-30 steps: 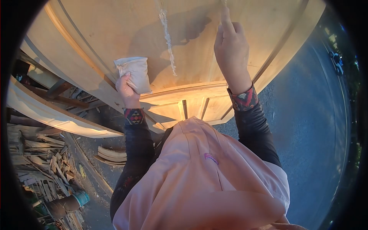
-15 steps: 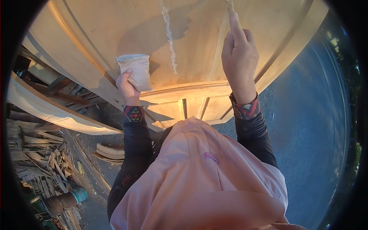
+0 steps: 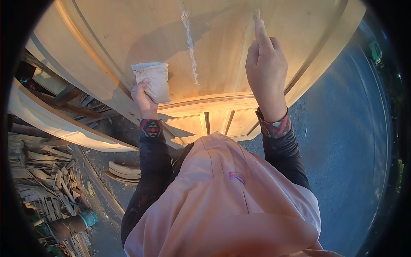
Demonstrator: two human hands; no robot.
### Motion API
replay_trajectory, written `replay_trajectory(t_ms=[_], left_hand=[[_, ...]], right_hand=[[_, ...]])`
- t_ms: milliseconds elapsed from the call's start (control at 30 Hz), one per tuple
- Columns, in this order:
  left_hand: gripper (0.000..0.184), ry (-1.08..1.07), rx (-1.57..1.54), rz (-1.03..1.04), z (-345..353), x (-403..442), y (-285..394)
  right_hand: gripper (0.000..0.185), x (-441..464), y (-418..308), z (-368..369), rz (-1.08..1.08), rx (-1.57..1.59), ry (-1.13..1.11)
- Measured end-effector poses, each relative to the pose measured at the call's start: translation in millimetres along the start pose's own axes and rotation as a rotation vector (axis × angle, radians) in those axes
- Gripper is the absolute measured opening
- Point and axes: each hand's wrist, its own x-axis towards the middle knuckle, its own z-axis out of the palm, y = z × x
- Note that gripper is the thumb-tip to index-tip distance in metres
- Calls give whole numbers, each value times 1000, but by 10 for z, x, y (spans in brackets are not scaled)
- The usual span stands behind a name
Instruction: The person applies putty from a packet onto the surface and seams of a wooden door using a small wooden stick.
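My left hand (image 3: pixel 146 101) grips a soft, pale plastic bag (image 3: pixel 154 82), its thumb across the front. What fills the bag looks off-white. Behind it stands a large wooden door panel (image 3: pixel 222 51) with moulded edges. A rough white streak of filler (image 3: pixel 189 40) runs down the panel between my hands. On the right, my right hand (image 3: pixel 267 70) is raised before the panel, its index finger stretched upward and the other fingers curled in. A small tan, crusty tip (image 3: pixel 257 14) shows at the end of that finger; whether it is a tool or smeared filler I cannot tell.
Scrap wood (image 3: pixel 51 175) lies piled at the lower left, near a rusty cylinder (image 3: pixel 64 227) with a teal end. Another curved-looking wooden panel (image 3: pixel 64 124) leans at the left. Curved wood pieces (image 3: pixel 124 171) lie on the ground. Grey pavement (image 3: pixel 338 150) stretches along the right.
My right hand has shifted slightly downward along the panel, and its tan tip shows more fully. My left hand keeps its hold on the bag, nearly still.
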Motion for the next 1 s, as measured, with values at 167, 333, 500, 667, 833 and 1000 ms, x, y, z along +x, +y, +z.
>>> replay_trajectory(t_ms=[167,333,500,667,833,1000], left_hand=[[26,-20,13,18,-72,31,-29],[27,-20,8,34,9,-19,-35],[27,-16,26,8,-27,6,-21],[28,-14,22,2,-41,9,-27],[23,-3,5,8,-41,-6,-34],[20,-3,27,21,-89,46,-55]], right_hand=[[48,170,-70,224,16,-90,52],[54,-189,159,546,-16,-55,77],[55,-281,230,336,-2,11,-11],[55,38,104,213,-68,48,100],[60,-67,90,420,8,-54,43],[54,-239,215,583,30,-4,69]])
